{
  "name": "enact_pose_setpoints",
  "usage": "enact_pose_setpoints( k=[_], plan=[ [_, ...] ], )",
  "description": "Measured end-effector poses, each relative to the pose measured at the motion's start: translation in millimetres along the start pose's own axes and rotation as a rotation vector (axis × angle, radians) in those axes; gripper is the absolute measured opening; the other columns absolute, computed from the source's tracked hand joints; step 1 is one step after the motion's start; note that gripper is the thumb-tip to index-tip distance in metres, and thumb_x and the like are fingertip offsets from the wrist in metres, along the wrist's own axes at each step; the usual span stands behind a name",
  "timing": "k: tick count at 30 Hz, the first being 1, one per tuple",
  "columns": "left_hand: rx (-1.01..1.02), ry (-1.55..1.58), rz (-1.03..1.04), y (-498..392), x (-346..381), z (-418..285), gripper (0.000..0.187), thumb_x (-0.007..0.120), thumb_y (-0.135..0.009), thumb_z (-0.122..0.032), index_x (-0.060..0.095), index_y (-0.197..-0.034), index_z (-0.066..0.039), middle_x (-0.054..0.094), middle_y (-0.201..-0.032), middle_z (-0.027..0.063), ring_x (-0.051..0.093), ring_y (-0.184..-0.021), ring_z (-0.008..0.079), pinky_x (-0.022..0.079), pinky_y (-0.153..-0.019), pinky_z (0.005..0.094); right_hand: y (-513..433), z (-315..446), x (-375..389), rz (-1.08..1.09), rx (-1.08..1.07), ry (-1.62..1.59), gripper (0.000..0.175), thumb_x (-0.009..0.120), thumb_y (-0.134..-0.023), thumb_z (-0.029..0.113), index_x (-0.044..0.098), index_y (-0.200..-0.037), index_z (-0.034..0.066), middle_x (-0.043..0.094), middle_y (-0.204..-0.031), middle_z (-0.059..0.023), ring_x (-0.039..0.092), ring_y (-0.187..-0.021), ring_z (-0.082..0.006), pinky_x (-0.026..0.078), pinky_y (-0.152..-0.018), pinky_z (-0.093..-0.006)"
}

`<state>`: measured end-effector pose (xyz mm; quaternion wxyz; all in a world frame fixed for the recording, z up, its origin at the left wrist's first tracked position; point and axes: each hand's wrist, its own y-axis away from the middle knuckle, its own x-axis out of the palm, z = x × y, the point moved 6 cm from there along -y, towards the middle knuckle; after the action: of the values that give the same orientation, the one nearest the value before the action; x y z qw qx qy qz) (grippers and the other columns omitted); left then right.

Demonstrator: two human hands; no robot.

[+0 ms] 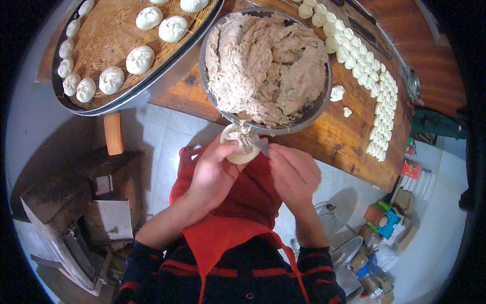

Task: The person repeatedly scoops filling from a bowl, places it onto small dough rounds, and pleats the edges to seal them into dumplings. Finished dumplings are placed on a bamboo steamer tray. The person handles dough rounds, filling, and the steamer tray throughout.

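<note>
My left hand (212, 171) holds a round dough wrapper (247, 156) just below the near rim of a large metal bowl. Meat filling lies on the wrapper. A thin, blurred filling tool (262, 146) is pinched in my right hand (294, 173), its tip at the filling. The metal bowl (203, 72) is heaped with minced meat filling (265, 68) flecked with green. At upper left, pleated buns (140, 59) sit on a woven steamer mat (102, 38). Many small dough pieces (357, 57) run in rows along the right of the wooden table (319, 140).
Two loose dough lumps (337, 93) lie right of the bowl. A round steamer (152, 85) with a wooden handle (114, 133) stands at left, above a dark, bulky object (60, 190). Boxes and bags (387, 224) and a glass lid (346, 250) are low at the right.
</note>
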<state>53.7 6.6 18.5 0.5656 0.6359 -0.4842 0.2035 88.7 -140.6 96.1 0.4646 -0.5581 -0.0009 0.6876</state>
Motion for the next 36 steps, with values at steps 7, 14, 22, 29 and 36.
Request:
enact_pose_setpoints(
  k=[7, 14, 22, 29, 36],
  plan=[
    [0.055, -0.103, -0.135, 9.0, -17.7, -3.3, 0.042, 0.057, -0.109, -0.025, 0.051, -0.144, -0.002, 0.063, -0.135, 0.011, 0.063, -0.123, 0.0212, 0.052, -0.107, 0.0372, -10.7, -2.0, -4.2, -0.013, 0.181, -0.135, 0.023, 0.081, -0.08, 0.004, 0.079, -0.102, 0.0077, 0.077, -0.101, -0.0064, 0.074, -0.082, -0.0221, 0.06, -0.07, -0.0323],
    [0.147, -0.148, -0.044, 15.6, -2.5, -8.1, 0.039, 0.059, -0.106, -0.014, 0.052, -0.144, -0.004, 0.064, -0.131, 0.0092, 0.064, -0.12, 0.018, 0.054, -0.104, 0.0353, -21.1, 1.4, 6.4, -0.018, 0.229, -0.142, 0.022, 0.084, -0.079, 0.004, 0.078, -0.099, 0.0062, 0.076, -0.094, -0.0068, 0.073, -0.079, -0.0231, 0.059, -0.067, -0.0336],
    [0.144, -0.132, -0.008, 10.7, 9.9, -8.7, 0.043, 0.059, -0.106, -0.013, 0.05, -0.146, -0.002, 0.066, -0.132, 0.0115, 0.068, -0.119, 0.0219, 0.054, -0.105, 0.0353, -29.0, -10.2, -0.4, -0.113, 0.201, -0.025, 0.02, 0.084, -0.077, 0.004, 0.076, -0.095, 0.0088, 0.075, -0.087, -0.0057, 0.072, -0.072, -0.0224, 0.058, -0.062, -0.0335],
    [0.147, -0.128, -0.004, 9.9, 3.3, -9.3, 0.047, 0.059, -0.104, -0.014, 0.049, -0.148, -0.001, 0.065, -0.134, 0.0126, 0.066, -0.123, 0.0259, 0.051, -0.109, 0.0376, -54.1, -33.3, -8.5, -0.186, 0.305, 0.136, 0.017, 0.082, -0.078, 0.003, 0.071, -0.089, 0.0108, 0.071, -0.081, -0.0072, 0.07, -0.068, -0.0266, 0.057, -0.06, -0.0359],
    [0.008, 0.119, 0.192, 17.8, 0.7, -2.2, 0.051, 0.054, -0.104, -0.012, 0.041, -0.151, 0.001, 0.057, -0.145, 0.0179, 0.057, -0.135, 0.033, 0.043, -0.118, 0.0445, -69.1, -37.8, 9.0, 0.067, 0.159, 0.195, 0.018, 0.083, -0.081, 0.016, 0.071, -0.092, 0.0089, 0.068, -0.087, -0.0077, 0.067, -0.075, -0.0279, 0.056, -0.066, -0.0382]
  ],
)
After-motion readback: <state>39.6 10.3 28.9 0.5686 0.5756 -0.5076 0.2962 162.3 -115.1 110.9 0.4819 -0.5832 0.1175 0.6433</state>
